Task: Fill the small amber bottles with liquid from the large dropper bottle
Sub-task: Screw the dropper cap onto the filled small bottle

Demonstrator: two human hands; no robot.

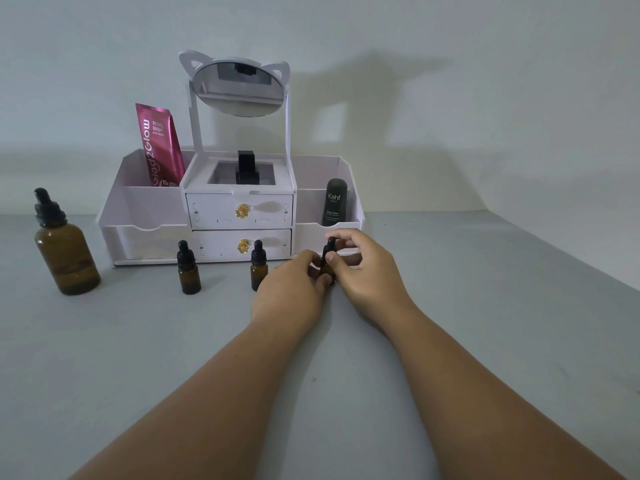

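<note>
**Both hands on the rightmost small bottle**

Right now you have both hands closed on one small amber bottle [328, 268], the one standing in front of the right wing of the white organizer [145, 206]. It stands upright on the grey table [485, 306], long axis vertical, with its black dropper cap [330, 244] on top. Your left hand [289, 292] pinches the glass body low down from the left; your right hand [363, 268] comes in from the right, thumb and fingers curled around the neck and cap. Both palms sit low near the table, forearms converging on the bottle.

Judging by that grip, you look set to unscrew the cap: hold the body steady with the left and turn with the right around the vertical axis.

Two more small bottles wait capped in front of the organizer's drawers: one [259, 265] just left of your left hand, another [188, 270] further left. The large dropper bottle [64, 251] stands well off the organizer's left end, capped, partly filled, nearer your left hand.
</note>
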